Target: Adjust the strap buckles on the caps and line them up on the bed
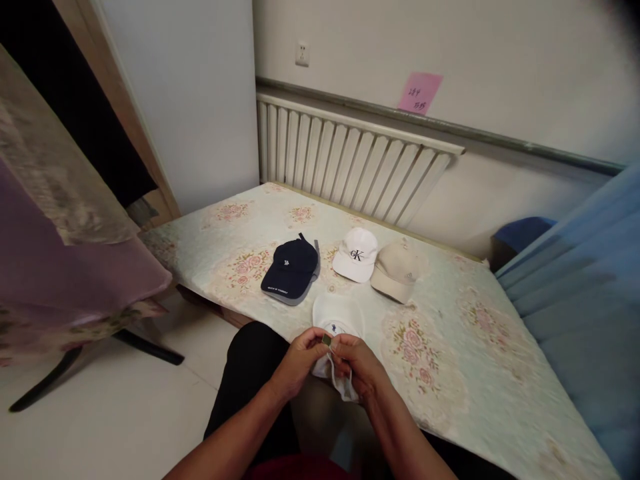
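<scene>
The mattress (450,347), a quilted slab with pale floral print, carries everything. At its twelve o'clock stands a ribbed white radiator (350,160). Three caps lie in a row: a navy cap (290,270) at eleven, a white logo cap (356,253), a beige cap (397,270) at one. At six, the white cap (336,319), soft cotton, rests at the edge. The left hand (300,363) and right hand (359,367) pinch its strap and small metal buckle (327,340); steady opposing tension seems best.
</scene>
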### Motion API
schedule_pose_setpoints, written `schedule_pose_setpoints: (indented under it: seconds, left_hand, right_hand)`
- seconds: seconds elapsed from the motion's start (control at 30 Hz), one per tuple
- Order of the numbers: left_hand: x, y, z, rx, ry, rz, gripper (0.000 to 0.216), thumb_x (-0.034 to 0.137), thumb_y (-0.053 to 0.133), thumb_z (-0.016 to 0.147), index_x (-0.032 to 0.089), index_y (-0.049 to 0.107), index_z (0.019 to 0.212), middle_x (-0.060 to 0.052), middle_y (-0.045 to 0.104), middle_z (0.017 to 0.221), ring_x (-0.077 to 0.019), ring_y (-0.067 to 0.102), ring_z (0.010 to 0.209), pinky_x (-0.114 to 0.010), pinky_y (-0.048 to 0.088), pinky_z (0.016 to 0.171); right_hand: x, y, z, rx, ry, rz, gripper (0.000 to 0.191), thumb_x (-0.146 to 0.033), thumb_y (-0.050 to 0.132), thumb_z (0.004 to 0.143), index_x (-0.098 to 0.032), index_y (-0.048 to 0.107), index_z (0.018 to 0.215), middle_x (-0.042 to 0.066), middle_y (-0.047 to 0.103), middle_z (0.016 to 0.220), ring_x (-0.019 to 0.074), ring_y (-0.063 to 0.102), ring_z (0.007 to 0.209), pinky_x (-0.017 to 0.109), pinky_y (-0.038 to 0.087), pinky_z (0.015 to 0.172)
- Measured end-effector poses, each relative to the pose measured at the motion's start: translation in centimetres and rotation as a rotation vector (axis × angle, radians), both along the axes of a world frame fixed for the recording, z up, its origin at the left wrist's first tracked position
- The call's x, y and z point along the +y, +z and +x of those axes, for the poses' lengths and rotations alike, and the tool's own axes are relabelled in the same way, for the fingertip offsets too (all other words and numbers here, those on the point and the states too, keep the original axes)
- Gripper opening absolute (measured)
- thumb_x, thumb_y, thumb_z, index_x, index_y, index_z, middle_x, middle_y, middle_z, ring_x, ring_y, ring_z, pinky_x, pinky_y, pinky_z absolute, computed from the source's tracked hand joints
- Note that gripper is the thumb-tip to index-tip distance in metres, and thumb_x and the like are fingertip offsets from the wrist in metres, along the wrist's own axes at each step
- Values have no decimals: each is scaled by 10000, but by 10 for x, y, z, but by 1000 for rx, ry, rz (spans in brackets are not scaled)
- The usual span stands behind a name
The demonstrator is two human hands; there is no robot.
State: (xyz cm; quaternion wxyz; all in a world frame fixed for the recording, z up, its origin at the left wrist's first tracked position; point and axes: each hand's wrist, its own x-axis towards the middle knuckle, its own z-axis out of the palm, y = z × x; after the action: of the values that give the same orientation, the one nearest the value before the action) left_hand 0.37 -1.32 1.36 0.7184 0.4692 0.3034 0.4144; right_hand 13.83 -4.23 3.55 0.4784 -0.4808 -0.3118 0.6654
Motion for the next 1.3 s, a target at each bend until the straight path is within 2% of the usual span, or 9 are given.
schedule_pose_setpoints:
  seconds: [0.13, 0.23, 0.3, 0.5, 0.67, 0.97, 1.1, 1.3]
  left_hand:
    - [2, 0, -2, 7, -4, 10, 183, 229, 629, 716, 163, 622, 887, 6, 603, 783, -134, 524, 745, -232, 377, 711]
    - [4, -3, -4, 0, -8, -16, 202, 221, 624, 709, 166, 617, 903, 13, 594, 755, -124, 518, 693, -228, 377, 671]
    - [4, -4, -4, -1, -4, -26, 202, 213, 627, 700, 169, 618, 897, 18, 592, 748, -117, 514, 677, -223, 377, 659]
    - [1, -1, -2, -29, -35, -46, 204, 236, 649, 703, 166, 615, 892, 11, 611, 759, -125, 539, 684, -223, 388, 646]
    - [0, 2, -3, -27, -57, -68, 241, 290, 668, 701, 163, 607, 896, 5, 622, 716, -134, 553, 641, -228, 385, 614]
    - [3, -3, -2, -44, -3, -44, 186, 231, 635, 702, 161, 610, 872, 26, 588, 730, -110, 514, 658, -211, 375, 622]
    - [3, -3, -1, -39, -11, -51, 205, 246, 642, 695, 165, 605, 880, 24, 588, 732, -113, 515, 653, -212, 375, 620]
    - [2, -2, -2, -55, -19, -55, 202, 235, 649, 691, 173, 605, 877, 39, 570, 702, -99, 496, 638, -199, 369, 612]
  right_hand:
    - [-3, 1, 2, -117, -11, 21, 258, -375, 652, 665, -174, 521, 571, -65, 444, 417, 58, 345, 362, 213, 248, 397]
    - [-6, -1, 8, -229, 15, -28, 181, -329, 643, 665, -163, 605, 729, -47, 510, 473, 72, 394, 391, 213, 266, 404]
    - [-7, -3, 11, -255, 12, -57, 212, -300, 642, 648, -163, 620, 808, -45, 532, 479, 80, 408, 380, 214, 276, 394]
    - [-4, -1, 9, -181, -57, -7, 185, -242, 664, 597, -174, 579, 747, -47, 552, 454, 94, 446, 374, 217, 328, 397]
    - [1, 3, 2, -138, -114, 46, 233, -241, 717, 561, -188, 546, 711, -54, 559, 464, 93, 458, 389, 215, 340, 412]
    - [-18, 4, 23, -199, 28, 11, 319, -328, 720, 634, -175, 585, 879, -21, 623, 572, 112, 513, 449, 231, 362, 442]
    - [-22, 9, 27, -265, 51, 33, 255, -291, 721, 620, -184, 592, 812, -34, 609, 546, 107, 497, 434, 231, 356, 440]
    - [-13, 10, 25, -218, 31, 58, 214, -264, 714, 607, -178, 605, 769, -44, 587, 525, 88, 464, 420, 232, 363, 462]
